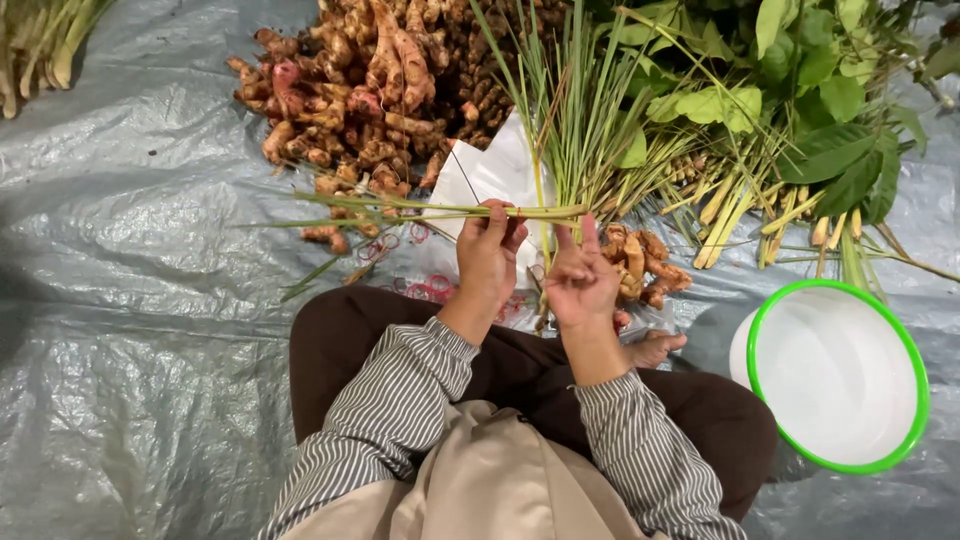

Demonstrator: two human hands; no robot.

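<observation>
My left hand point(487, 252) grips a thin bundle of lemongrass stalks point(400, 208) that lies crosswise, its leaves trailing to the left. My right hand point(580, 280) is beside it with the fingers raised near the cut ends of the bundle; whether a rubber band sits on those fingers is too small to tell. Just behind my right hand lies a small clump of turmeric roots point(645, 265). Red rubber bands point(425, 290) are scattered on the sheet near my knees.
A pile of ginger and galangal roots point(350, 90) lies ahead on the grey plastic sheet point(130, 300). Loose lemongrass point(570, 110) and leafy greens point(800, 90) lie at the right. A white bowl with a green rim point(905, 345) stands at my right. White paper point(490, 170) lies under the stalks.
</observation>
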